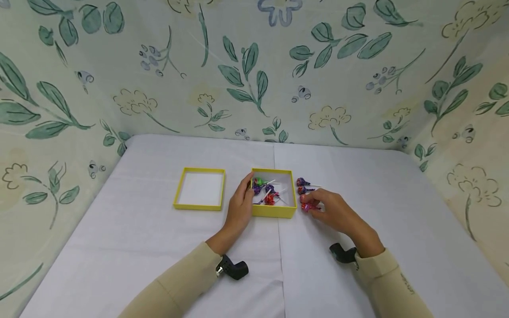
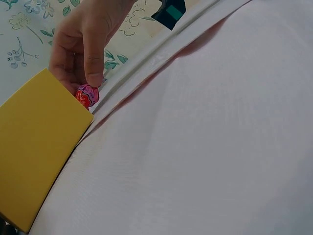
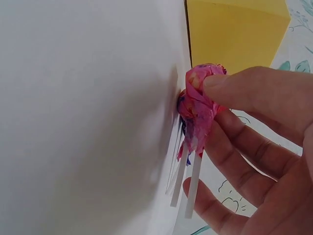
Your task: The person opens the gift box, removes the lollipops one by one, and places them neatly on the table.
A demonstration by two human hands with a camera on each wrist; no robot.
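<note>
My right hand (image 1: 332, 210) pinches a pink-wrapped lollipop (image 3: 198, 105) between thumb and fingers, just right of an open yellow box (image 1: 274, 212). Its white stick points down in the right wrist view, and at least one more lollipop sits close behind it. Two dark-wrapped lollipops (image 1: 303, 182) lie on the table beyond that hand. Inside the box are several lollipops (image 1: 270, 198) in purple, red and green wrappers. At the box's left wall, my left hand (image 1: 238, 205) holds the side, its thumb by the rim; part of its grip is hidden.
A shallow yellow-rimmed lid (image 1: 199, 207) with a white inside lies left of the box. White cloth (image 1: 139, 247) covers the table, with a seam running front to back. Floral fabric (image 1: 246, 88) stands behind and at both sides.
</note>
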